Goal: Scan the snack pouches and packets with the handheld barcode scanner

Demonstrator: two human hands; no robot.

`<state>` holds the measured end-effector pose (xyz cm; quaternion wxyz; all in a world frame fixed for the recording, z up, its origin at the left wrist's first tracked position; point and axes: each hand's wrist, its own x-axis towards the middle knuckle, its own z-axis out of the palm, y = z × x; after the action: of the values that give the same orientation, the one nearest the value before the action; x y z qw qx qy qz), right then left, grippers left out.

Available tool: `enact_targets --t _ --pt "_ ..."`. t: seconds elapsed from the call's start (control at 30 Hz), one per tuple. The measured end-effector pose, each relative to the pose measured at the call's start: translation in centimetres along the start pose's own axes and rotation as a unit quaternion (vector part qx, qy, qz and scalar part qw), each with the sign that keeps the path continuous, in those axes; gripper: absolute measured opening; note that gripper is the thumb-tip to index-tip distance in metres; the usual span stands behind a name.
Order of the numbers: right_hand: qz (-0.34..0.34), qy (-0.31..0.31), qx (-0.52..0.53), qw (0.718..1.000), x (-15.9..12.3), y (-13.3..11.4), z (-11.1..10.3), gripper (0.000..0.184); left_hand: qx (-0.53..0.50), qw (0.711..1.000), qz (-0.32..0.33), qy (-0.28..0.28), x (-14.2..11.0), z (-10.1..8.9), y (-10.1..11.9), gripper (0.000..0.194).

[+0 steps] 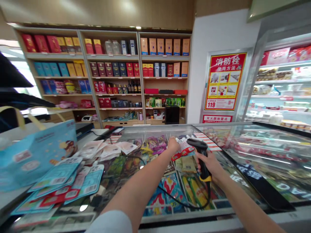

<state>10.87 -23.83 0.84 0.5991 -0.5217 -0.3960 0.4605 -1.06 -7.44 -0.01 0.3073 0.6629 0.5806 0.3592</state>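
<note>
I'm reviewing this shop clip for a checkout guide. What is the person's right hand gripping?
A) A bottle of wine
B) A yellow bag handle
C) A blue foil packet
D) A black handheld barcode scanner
D. The right hand is wrapped around the handle of a black handheld barcode scanner.

Wooden shelving [111, 57] along back, white wall [218, 32], probably window [28, 76] at left

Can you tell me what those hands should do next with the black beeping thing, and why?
Probably tilt the black handheld barcode scanner in the right hand slightly toward the red-and-white packet in the left hand, because the scanner's front end points close to that packet.
</note>
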Motion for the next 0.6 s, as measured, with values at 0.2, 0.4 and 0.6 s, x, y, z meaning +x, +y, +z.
enact_targets --t 0.2,0.4,0.6 --pt "0.022 -0.053 -0.017 0.998 -0.2 0.4 3.3 0.033 0.11 0.992 0.065 -0.007 -3.5 -7.4 -3.0 0.024" --pt "0.03 -0.124 -0.002 0.992 0.4 0.8 9.4 0.031 0.296 0.955 0.031 0.001 -7.8 -22.0 -9.8 0.036" --pt "0.011 -0.189 0.024 0.982 -0.2 0.0 16.2 0.029 0.441 0.878 -0.083 0.167 -11.9 -37.0 -14.7 0.021"
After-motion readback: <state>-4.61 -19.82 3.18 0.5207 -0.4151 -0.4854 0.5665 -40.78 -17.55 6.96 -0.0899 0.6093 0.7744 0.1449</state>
